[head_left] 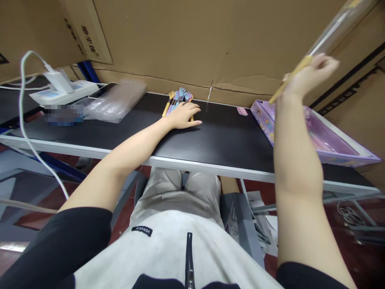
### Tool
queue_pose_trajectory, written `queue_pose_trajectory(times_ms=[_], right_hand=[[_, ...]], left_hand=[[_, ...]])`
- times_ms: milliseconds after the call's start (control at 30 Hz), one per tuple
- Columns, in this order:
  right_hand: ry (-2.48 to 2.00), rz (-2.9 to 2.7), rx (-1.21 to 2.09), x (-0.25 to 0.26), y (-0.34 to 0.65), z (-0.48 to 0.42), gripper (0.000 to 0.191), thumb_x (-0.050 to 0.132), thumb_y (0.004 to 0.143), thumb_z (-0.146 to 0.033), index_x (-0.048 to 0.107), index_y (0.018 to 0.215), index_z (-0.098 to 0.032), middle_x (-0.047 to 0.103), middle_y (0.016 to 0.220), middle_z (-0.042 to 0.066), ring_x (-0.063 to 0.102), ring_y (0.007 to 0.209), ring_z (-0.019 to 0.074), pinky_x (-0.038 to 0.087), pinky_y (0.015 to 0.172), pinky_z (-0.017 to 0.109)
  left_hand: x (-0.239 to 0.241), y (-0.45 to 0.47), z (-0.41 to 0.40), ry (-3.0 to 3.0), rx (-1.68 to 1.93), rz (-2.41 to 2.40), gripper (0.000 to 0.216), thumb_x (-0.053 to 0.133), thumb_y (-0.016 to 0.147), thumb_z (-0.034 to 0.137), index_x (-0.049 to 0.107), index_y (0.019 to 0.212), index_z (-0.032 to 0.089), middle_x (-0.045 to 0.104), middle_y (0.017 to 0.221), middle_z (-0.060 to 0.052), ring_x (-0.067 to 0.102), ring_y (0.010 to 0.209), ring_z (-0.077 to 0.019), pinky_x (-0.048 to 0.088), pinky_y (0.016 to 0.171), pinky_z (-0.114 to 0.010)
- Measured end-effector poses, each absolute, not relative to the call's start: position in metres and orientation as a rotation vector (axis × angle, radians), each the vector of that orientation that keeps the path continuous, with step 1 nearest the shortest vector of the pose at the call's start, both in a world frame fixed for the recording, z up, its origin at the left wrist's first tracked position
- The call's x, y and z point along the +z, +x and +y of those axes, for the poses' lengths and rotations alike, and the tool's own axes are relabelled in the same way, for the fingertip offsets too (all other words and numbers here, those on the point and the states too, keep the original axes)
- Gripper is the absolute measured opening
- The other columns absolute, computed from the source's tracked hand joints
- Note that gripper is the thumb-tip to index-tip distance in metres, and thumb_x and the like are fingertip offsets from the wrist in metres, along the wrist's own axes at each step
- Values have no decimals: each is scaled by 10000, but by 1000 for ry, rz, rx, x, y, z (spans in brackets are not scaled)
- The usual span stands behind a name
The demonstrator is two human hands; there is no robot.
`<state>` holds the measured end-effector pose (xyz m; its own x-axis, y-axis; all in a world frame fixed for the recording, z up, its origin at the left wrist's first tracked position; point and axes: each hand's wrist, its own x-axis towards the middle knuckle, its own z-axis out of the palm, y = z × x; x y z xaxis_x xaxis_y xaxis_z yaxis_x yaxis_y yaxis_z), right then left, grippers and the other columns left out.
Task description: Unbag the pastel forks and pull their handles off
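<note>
In the head view, my left hand (183, 114) lies flat with its fingers apart over a bunch of small back scratchers (170, 102). Their claw-shaped heads are yellow, blue and purple, and the hand hides part of their handles. Raised on the right, my right hand (309, 76) is closed round the yellow handle of another back scratcher (303, 64). Its thin metal rod reaches up toward the top right corner, smeared by motion, with a yellow end at the frame's edge.
Right of the hands stands an open purple box (345, 157) with clear plastic inside. A small pink card (242, 111) lies near it. Clear plastic sleeves (120, 100) and a white power strip (64, 93) with a cable occupy the left. Cardboard (168, 40) walls the back.
</note>
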<state>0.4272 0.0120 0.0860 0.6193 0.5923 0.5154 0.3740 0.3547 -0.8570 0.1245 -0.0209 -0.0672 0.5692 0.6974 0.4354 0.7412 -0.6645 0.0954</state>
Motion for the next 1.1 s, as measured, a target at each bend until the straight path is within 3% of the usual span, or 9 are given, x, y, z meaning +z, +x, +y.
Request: queue_pose_trajectory(times_ms=[33, 133, 233, 433, 567, 733, 900, 1000, 1100], right_hand=[[-1142, -790, 356, 82, 408, 10, 268, 94, 1115, -195, 189, 882, -287, 440, 946, -1, 472, 694, 73, 400, 612, 221], [-936, -659, 745, 65, 359, -1, 324, 165, 1127, -220, 253, 820, -269, 355, 695, -52, 397, 581, 80, 287, 513, 188], [-921, -524, 1007, 41, 328, -11, 444, 109, 1125, -476, 263, 775, -250, 312, 637, -58, 286, 500, 86, 230, 480, 200], [-928, -511, 1182, -8, 305, -13, 552, 173, 1042, -700, 379, 816, -239, 321, 600, -77, 289, 434, 78, 232, 446, 189], [-911, -483, 1184, -24, 294, -15, 538, 223, 1043, -688, 411, 820, -237, 337, 570, -80, 333, 431, 79, 257, 412, 179], [-883, -561, 1141, -32, 287, -15, 533, 406, 983, -737, 462, 821, -232, 420, 624, -63, 489, 525, 92, 403, 447, 191], [-851, -705, 1174, -26, 292, -18, 398, 591, 974, -575, 548, 892, -189, 514, 729, -58, 514, 557, 54, 420, 488, 170], [-836, -735, 1204, -20, 297, -20, 307, 631, 985, -465, 565, 933, -170, 554, 770, -53, 506, 551, 38, 410, 501, 161], [-816, -722, 1206, -17, 301, -20, 291, 632, 987, -447, 556, 930, -172, 545, 760, -53, 534, 592, 45, 443, 538, 160]], left_hand=[[-65, 127, -24, -2702, -710, -1207, 569, 547, 975, 528, 607, 1419, 176, 562, 1532, -186, 480, 1450, -362, 327, 1193, -532], [-59, 139, -36, -2713, -793, -1120, 558, 496, 1006, 534, 581, 1443, 198, 544, 1550, -175, 470, 1458, -349, 329, 1190, -530], [-57, 151, -45, -2708, -834, -1060, 520, 489, 1011, 537, 623, 1380, 195, 576, 1511, -175, 506, 1414, -352, 356, 1157, -529], [-60, 159, -46, -2667, -804, -1092, 352, 584, 956, 481, 754, 1020, 179, 699, 1259, -159, 612, 1203, -355, 437, 1006, -510], [-62, 159, -46, -2641, -814, -1090, 294, 606, 928, 453, 757, 956, 203, 718, 1162, -131, 619, 1131, -343, 441, 971, -509], [-61, 160, -45, -2569, -884, -1160, 267, 536, 948, 365, 726, 914, 181, 725, 1081, -135, 640, 1056, -326, 469, 940, -492], [-62, 151, -32, -2465, -1066, -1250, 258, 489, 979, 337, 673, 884, 182, 710, 975, -137, 658, 977, -305, 495, 915, -457], [-62, 143, -24, -2433, -1161, -1268, 266, 478, 1006, 372, 645, 909, 189, 700, 985, -139, 662, 1009, -311, 492, 937, -453], [-60, 136, -20, -2401, -1246, -1244, 285, 484, 1024, 447, 624, 1057, 201, 687, 1110, -151, 646, 1117, -326, 470, 1002, -465]])
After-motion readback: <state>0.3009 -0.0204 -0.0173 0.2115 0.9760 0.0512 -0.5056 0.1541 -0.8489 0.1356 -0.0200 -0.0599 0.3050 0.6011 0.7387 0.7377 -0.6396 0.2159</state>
